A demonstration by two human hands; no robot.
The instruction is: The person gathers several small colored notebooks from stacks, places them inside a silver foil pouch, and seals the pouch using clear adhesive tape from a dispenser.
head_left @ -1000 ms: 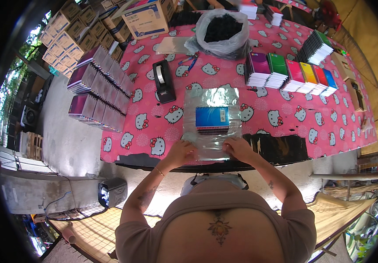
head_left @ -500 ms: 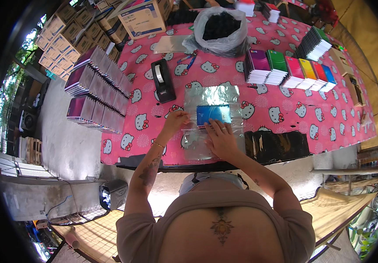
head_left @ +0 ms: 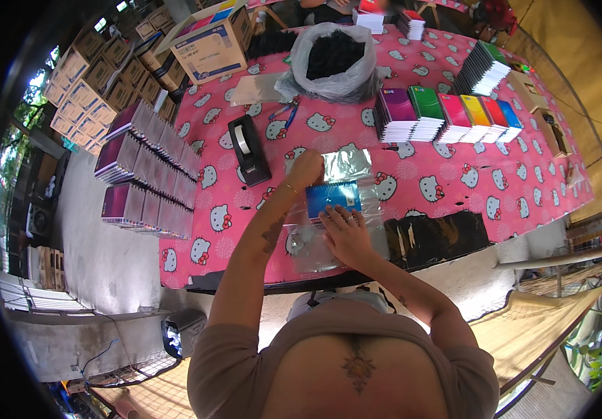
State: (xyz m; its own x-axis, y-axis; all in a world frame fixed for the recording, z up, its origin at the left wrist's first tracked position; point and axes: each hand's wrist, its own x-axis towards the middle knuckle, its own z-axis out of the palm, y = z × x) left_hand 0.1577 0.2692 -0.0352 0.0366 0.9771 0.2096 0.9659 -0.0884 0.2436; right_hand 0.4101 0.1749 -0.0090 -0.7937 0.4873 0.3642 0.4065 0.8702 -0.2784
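Note:
A small blue spiral notebook lies on a sheet of clear plastic, its wire coil along the far edge. My right hand rests on the notebook's near part, fingers laid flat and slightly apart. At the sheet's far left corner is my left hand, its fingers closed on the plastic; the fingertips are mostly hidden by the back of the hand. Beyond it to the left stands a black tape dispenser with a roll of tape.
Stacked spiral notebooks stand at the left. Rows of coloured notebooks sit at the right. A plastic bag of black coils, a cardboard box and pens lie farther back. A black patch covers the table's near edge.
My left hand has moved from the plastic sheet's left edge up to its far left corner, forearm reaching farther over the table. The right hand stays on the notebook. The view has shifted slightly.

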